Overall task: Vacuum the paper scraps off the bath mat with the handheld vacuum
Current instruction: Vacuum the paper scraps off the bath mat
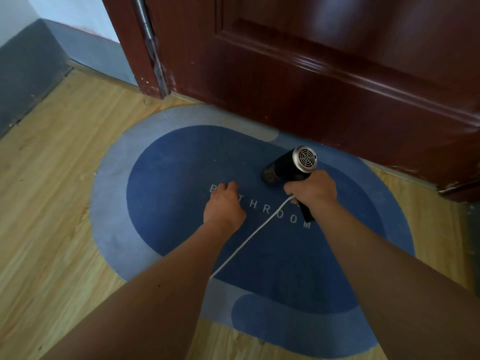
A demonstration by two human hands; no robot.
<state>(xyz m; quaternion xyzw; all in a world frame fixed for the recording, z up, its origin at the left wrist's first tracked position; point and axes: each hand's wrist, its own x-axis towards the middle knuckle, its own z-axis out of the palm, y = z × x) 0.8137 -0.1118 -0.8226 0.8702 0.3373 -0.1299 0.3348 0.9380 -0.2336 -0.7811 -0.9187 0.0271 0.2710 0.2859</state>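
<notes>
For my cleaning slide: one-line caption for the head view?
Right hand grips a handheld vacuum, nozzle down on a blue bath mat, while the left hand rests on it.

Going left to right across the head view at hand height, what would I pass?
Light wooden floor → pale rim of the oval blue bath mat → left hand on the mat → right hand gripping the black handheld vacuum → dark red wooden door.

Wood-grain floor stretching out left, glossy red-brown door looming ahead, chipped door frame standing beside it, grey skirting running under pale wall, soft light glinting off the panels.
</notes>
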